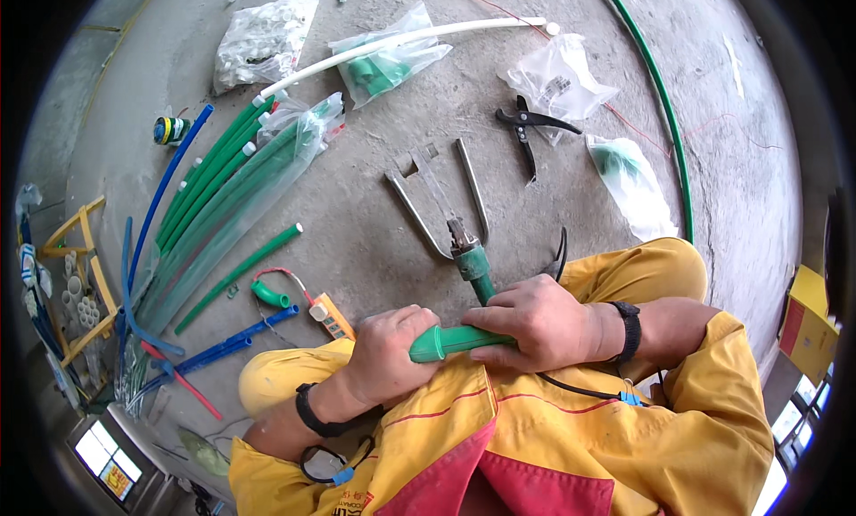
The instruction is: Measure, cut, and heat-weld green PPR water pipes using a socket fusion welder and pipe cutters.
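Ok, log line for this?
left hand: holds green pipe fitting; right hand: holds same fitting; floor ahead: green-handled pipe welder, black pipe cutter

Print on and near the yellow jacket (553,427)
Red characters and Latin letters (358,498) sit on its left front; beyond it, a plastic bag (533,69) carries blurred dark print (558,86); far left of it, a yellow-and-red sign (117,480) is unreadably small.

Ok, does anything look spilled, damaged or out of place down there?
Nothing looks visibly spilled or damaged, including the green piece being held. Two things look slightly untidy: the white pipe lies across a clear bag of green fittings, and the black cutter lies splayed open instead of closed.
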`<state>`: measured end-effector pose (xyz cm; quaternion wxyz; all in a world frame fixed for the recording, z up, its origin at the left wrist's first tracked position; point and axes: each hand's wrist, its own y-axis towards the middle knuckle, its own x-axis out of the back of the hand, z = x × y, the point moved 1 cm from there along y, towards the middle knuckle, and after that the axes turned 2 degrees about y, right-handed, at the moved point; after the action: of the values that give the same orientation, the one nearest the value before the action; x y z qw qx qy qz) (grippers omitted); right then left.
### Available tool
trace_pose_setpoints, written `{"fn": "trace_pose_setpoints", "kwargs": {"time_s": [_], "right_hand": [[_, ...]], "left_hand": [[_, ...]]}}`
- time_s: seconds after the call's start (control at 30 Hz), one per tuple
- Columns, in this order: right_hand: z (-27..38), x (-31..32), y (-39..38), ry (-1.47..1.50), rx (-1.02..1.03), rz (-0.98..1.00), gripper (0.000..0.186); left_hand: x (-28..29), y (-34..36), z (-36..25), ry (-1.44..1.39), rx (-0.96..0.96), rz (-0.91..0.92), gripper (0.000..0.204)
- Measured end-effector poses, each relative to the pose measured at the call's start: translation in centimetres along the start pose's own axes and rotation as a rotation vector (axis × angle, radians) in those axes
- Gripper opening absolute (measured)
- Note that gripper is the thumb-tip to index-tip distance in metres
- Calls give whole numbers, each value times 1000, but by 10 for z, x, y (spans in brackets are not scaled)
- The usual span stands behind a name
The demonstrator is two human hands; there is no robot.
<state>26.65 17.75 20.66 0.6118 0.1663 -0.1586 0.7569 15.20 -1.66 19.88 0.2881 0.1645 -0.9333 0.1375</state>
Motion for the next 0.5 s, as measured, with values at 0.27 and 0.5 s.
{"fn": "trace_pose_setpoints", "kwargs": {"time_s": [0.27, 0.5], "right_hand": [[0, 5, 1, -188, 96, 27, 30], [-17, 6, 24, -299, 88, -73, 21]], "left_hand": [[-2, 11, 2, 122, -100, 167, 21], [4, 21, 13, -74, -66, 23, 59]]}}
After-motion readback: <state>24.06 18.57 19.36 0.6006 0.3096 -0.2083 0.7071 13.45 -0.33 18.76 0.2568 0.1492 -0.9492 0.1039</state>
